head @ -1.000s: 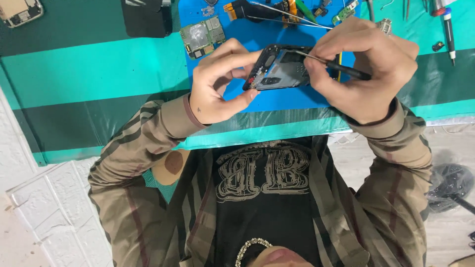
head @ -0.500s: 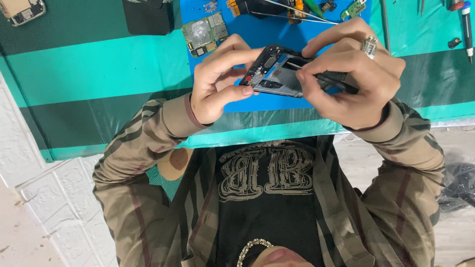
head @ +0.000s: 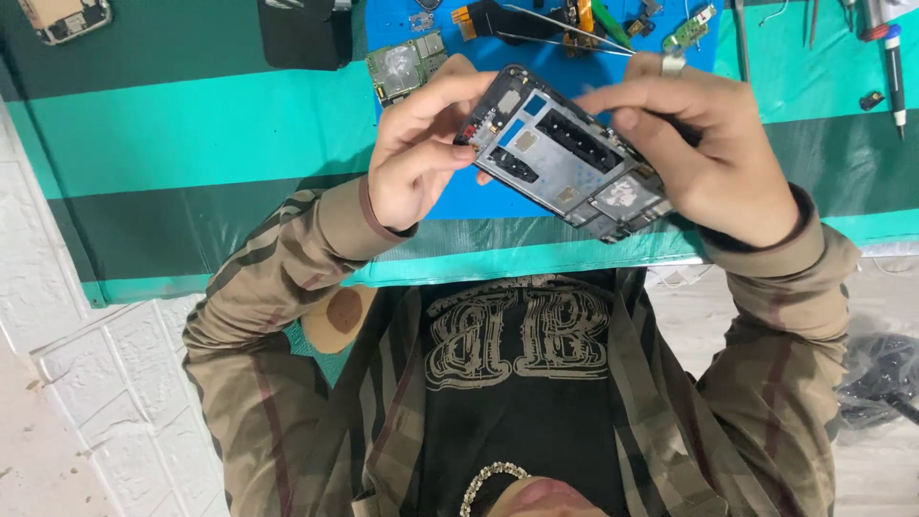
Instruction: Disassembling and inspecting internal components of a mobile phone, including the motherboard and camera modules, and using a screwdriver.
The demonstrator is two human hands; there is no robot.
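Observation:
I hold an opened phone frame (head: 565, 158) in the air over a blue work mat (head: 450, 206); its inner face with metal shields and dark cut-outs is turned towards me. My left hand (head: 416, 158) pinches the frame's left end between thumb and fingers. At the right end, my right hand (head: 713, 158), with a ring on one finger, grips the frame, and its fingers reach across the upper edge. No tool shows in either hand.
On the mat beyond the frame lie a small green circuit board (head: 407, 67), metal tweezers (head: 565, 33) and several small parts. A screwdriver (head: 895, 67) lies at the far right, a black flat object (head: 302, 33) and a phone part (head: 62, 17) at the top left. The table has a green striped cover (head: 191, 144).
The frame has been turned so its inner face shows more fully. My right fingers have lifted over its upper edge, and the thin dark tool seen in that hand earlier is out of sight.

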